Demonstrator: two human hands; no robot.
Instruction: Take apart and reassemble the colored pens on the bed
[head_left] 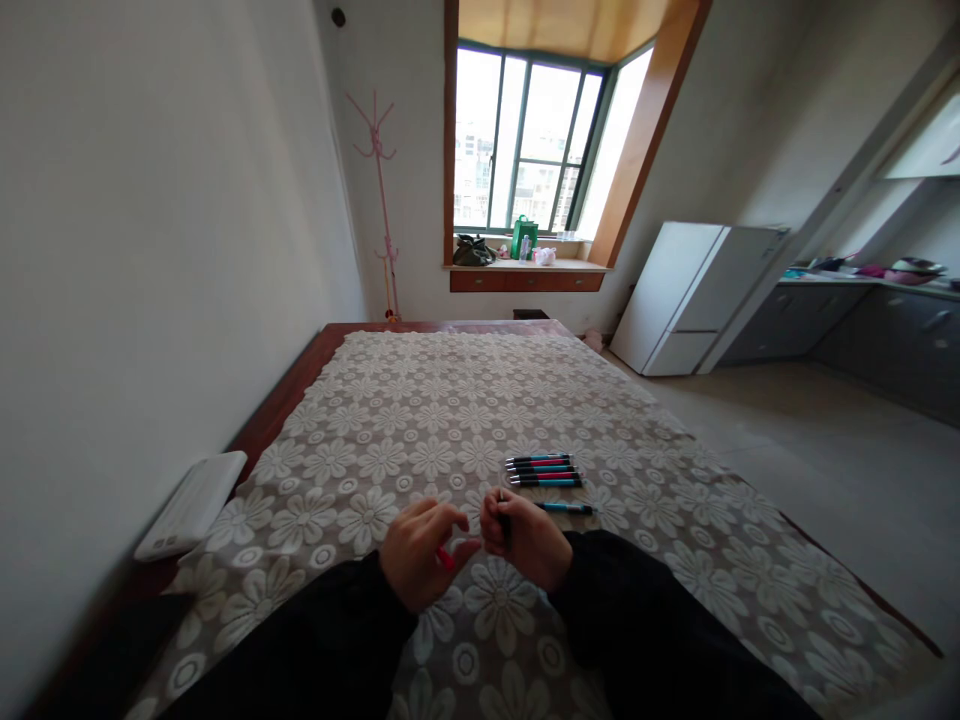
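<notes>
**Pen parts being held over the bed: risk of dropping small pieces**

The left hand is pinching a small red part between curled fingers; the right hand is closing around a dark pen barrel, just beside it, above the flowered bedspread. A blue pen is lying next to the right hand, and a row of pens is resting just beyond. Judgement: the red part is sitting shallow in the grip, so it may slip and become hard to spot against the patterned cover; a sleeve brushing forward may scatter the row.
</notes>
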